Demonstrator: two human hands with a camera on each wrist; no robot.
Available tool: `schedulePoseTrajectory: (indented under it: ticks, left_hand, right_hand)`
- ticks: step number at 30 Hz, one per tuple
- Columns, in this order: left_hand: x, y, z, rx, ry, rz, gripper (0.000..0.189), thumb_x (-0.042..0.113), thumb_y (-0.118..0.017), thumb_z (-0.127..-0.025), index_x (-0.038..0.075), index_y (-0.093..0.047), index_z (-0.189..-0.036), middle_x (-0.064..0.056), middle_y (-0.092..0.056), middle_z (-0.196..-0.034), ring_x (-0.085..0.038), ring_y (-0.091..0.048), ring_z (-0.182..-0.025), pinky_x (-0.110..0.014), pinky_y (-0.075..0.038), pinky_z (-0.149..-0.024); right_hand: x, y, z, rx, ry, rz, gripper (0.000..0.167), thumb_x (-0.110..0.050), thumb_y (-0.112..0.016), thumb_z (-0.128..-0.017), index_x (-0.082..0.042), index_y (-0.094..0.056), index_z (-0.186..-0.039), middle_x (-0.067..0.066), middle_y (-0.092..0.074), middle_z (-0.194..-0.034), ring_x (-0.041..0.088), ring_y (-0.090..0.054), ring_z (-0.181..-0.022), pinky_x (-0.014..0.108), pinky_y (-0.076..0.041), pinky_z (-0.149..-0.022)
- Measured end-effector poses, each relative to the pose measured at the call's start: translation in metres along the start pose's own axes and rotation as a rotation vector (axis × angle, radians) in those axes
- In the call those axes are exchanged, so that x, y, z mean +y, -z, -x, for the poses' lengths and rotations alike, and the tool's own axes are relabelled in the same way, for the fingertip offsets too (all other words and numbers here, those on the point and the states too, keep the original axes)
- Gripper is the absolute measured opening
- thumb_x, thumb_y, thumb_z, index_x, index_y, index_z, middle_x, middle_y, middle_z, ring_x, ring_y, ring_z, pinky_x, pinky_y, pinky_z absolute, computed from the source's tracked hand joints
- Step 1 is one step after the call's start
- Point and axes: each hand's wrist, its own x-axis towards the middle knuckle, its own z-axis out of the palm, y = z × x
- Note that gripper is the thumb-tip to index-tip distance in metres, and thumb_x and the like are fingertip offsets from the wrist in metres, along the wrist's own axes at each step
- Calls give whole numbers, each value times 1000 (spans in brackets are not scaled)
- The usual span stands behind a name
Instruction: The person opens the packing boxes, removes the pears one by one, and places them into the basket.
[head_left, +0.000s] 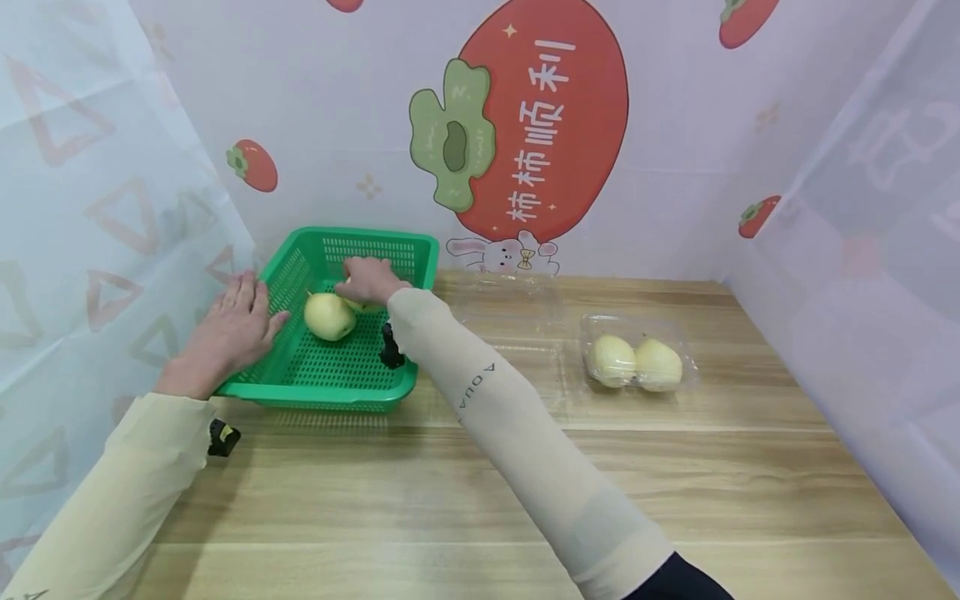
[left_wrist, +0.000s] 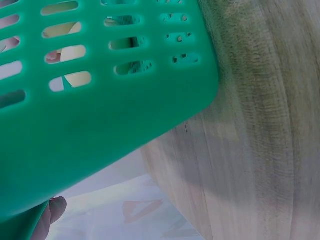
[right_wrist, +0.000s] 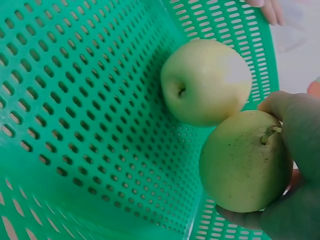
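Observation:
In the head view, a green perforated basket (head_left: 322, 393) stands on the table's left side. My right hand (head_left: 370, 281) reaches inside it and grips a yellow-green pear (right_wrist: 245, 165), thumb and fingers curled round its sides, as the right wrist view shows. Beside the held pear, a second pear (head_left: 328, 317) lies in the basket. My left hand (head_left: 238, 321) rests on the basket's left rim, its fingers straight and its thumb spread toward the inside. From the left wrist, the basket wall (left_wrist: 100, 140) fills much of the view, with fingertips (left_wrist: 58, 207) at its rim.
Right of the basket lies a clear plastic clamshell box (head_left: 517, 354) with its lid raised at the back. Farther right, another clear box (head_left: 600, 322) holds two pears (head_left: 658, 365). Printed cloth walls (head_left: 337, 108) enclose the wooden table (head_left: 480, 500) at the back and both sides.

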Motion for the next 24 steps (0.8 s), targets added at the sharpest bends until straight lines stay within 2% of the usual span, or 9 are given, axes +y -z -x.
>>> schedulePoseTrajectory:
  ticks: [2,5,9,11,17,20,24]
  left_hand:
    - [0,1,0,1,0,-2,82,50,-14,-105,-17,0,-150,-35,21,-155,-51,16,-145,-68,-4,-117]
    - [0,1,0,5,0,2,81,50,-14,-105,-17,0,-150,-35,20,-155,-52,15,-145,-68,-4,-117]
    - [0,1,0,11,-2,-5,81,49,-14,-106,-17,-2,-150,-36,19,-155,-52,13,-145,-68,-5,-117]
    - [0,0,0,14,-3,-10,80,49,-15,-106,-17,-2,-150,-36,18,-155,-52,12,-145,-68,-6,-117]
    - [0,0,0,17,-8,-12,80,48,-15,-106,-18,-3,-149,-37,16,-155,-53,11,-146,-67,-5,-117]
    - [0,1,0,11,-9,-8,80,48,-15,-106,-18,-3,-150,-37,17,-155,-53,11,-146,-67,-5,-118]
    - [1,1,1,9,-10,-6,80,49,-14,-106,-17,-3,-150,-37,17,-155,-53,11,-146,-67,-6,-117]
  right_hand:
    - [-1,-3,-1,-15,-2,10,20,-34,-47,-101,-16,-55,-101,-1,-57,-97,15,-43,-87,37,-28,-97]
    - [-3,-7,-2,-45,-13,25,19,-35,-48,-102,-18,-56,-101,0,-57,-100,18,-45,-96,38,-27,-101]
    - [-5,-10,-3,-63,-40,44,26,-37,-47,-102,-23,-58,-121,-2,-60,-121,23,-47,-122,42,-26,-115]
    - [-5,-10,-2,-70,-47,52,31,-36,-46,-103,-22,-57,-128,-2,-59,-128,23,-48,-124,43,-25,-117]
    - [-2,-9,2,-94,-92,51,34,-34,-47,-103,-22,-55,-134,0,-50,-144,32,-37,-135,43,-38,-108]
    - [-2,-9,4,-110,-113,46,31,-38,-49,-102,-23,-56,-128,2,-48,-145,36,-30,-142,45,-42,-105]
    - [0,-12,5,-133,-134,41,32,-39,-50,-101,-25,-55,-130,1,-45,-147,36,-24,-146,47,-46,-101]
